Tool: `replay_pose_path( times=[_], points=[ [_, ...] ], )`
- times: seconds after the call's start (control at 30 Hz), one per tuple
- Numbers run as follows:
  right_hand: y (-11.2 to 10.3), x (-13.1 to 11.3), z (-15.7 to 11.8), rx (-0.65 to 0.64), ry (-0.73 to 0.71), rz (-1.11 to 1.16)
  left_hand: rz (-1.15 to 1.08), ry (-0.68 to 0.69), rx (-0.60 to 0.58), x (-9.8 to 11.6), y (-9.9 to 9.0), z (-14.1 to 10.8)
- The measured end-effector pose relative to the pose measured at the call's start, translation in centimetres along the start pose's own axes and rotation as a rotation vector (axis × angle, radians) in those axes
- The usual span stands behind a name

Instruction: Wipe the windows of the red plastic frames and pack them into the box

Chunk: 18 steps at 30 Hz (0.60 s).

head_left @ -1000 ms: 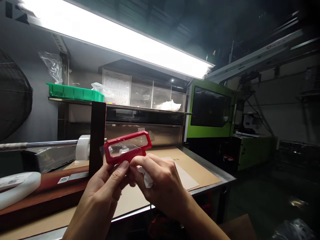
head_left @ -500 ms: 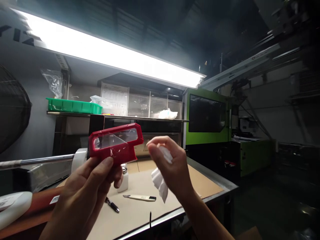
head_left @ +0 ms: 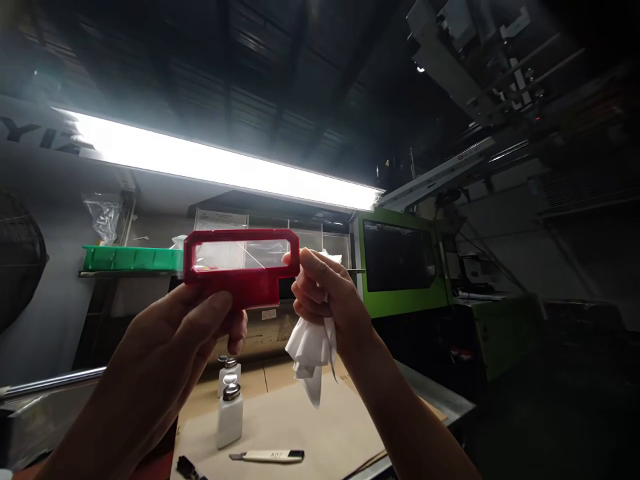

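Observation:
Raised in front of the lamp-lit shelf is a red plastic frame (head_left: 245,290) with a clear window. My left hand (head_left: 200,327) grips its lower left part, thumb on the near face. At the frame's right end, my right hand (head_left: 327,287) pinches the edge between thumb and index finger. The other fingers of that hand are curled round a crumpled white cloth (head_left: 311,350), which hangs below them. Under the hands, a cutter knife (head_left: 267,456) lies on the table, with white bottles with metal caps (head_left: 230,420) behind it.
A green tray (head_left: 133,258) sits on the shelf at the left, below a long bright lamp (head_left: 225,163). The brown-covered table (head_left: 295,417) spans the lower middle. A green machine (head_left: 395,300) stands to the right. A dark pen (head_left: 189,469) lies at the bottom edge.
The red frame has turned more level and upright. My right hand has moved up to it and now holds its right end. The view has tilted upward, and the bottles show more fully.

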State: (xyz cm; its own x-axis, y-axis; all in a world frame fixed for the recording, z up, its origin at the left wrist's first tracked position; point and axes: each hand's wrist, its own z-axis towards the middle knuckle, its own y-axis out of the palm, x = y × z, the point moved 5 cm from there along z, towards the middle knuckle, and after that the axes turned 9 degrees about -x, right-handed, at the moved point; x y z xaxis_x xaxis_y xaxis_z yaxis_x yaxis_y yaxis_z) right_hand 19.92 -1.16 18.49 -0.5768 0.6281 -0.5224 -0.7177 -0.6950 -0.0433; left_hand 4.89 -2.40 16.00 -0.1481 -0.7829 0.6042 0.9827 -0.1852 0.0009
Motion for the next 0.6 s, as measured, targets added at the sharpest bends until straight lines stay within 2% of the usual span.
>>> replay_pose_path(
  times=[0.13,0.27,0.6],
  points=[
    [0.5,-0.9,0.4,-0.066,-0.008,0.028,-0.013,-0.002,-0.009,1.0,0.3,0.7],
    [1.1,-1.4,0.6,-0.11,-0.016,0.087,0.013,0.052,-0.07,2.0,0.7,0.9],
    [2.3,-1.8,1.0,-0.005,-0.022,0.042,0.154,0.096,-0.093,3.0,0.1,0.8]
  ],
)
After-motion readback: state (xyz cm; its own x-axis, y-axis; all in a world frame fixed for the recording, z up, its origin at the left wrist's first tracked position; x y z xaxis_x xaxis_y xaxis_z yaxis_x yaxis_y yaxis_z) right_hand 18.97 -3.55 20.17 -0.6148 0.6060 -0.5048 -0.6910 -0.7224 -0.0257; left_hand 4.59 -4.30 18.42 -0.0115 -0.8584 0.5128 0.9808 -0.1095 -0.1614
